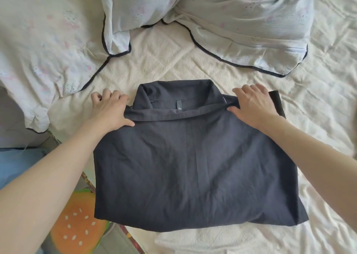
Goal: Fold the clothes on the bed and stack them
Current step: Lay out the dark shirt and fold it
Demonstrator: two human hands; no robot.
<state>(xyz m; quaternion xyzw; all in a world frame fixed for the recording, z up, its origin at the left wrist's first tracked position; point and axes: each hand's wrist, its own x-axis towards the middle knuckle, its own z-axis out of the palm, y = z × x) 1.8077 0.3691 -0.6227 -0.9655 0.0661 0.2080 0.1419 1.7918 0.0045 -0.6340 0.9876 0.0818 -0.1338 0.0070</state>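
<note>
Shirt (193,157), dark and collared, lies flat on the cream bedspread (173,56) in front of me, folded into a broad rectangle with its collar (179,99) pointing away. My left hand (110,108) grips the shirt's left shoulder edge, thumb on top of the cloth and fingers curled at its side. My right hand (255,103) grips the right shoulder the same way, thumb on the fabric. Beyond the collar lies a pale quilt (241,21) with dark piping. An orange cushion (77,221) sits beside the bed, under my left forearm.
</note>
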